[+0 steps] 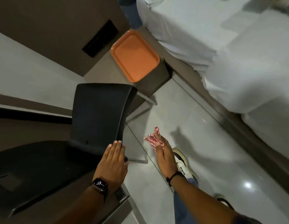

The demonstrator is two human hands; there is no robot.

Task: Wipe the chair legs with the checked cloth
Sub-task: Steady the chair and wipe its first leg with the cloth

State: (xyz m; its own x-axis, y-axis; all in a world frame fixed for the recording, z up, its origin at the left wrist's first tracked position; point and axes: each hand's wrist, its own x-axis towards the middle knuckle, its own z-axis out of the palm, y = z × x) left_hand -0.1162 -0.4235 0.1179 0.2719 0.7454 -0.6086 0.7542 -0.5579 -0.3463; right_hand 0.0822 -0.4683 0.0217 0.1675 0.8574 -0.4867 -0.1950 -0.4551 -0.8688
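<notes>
A black chair [98, 113] stands at centre left, seen from above, its backrest towards me. Grey metal legs [147, 101] run along the floor on its right side, and another leg bar [139, 161] shows just right of my left hand. My left hand [113, 160] lies flat with its fingers on the lower right edge of the chair's backrest. My right hand [164, 152] hovers over the floor to the right of the chair, holding the red-and-white checked cloth [152, 139] bunched between thumb and fingers, apart from the legs.
An orange tray [134, 55] rests on a low brown bedside unit [155, 81] behind the chair. A bed with white sheets [229, 46] fills the right side. A desk [43, 159] lies at the left. My shoe [183, 164] stands on the glossy tiled floor [205, 143].
</notes>
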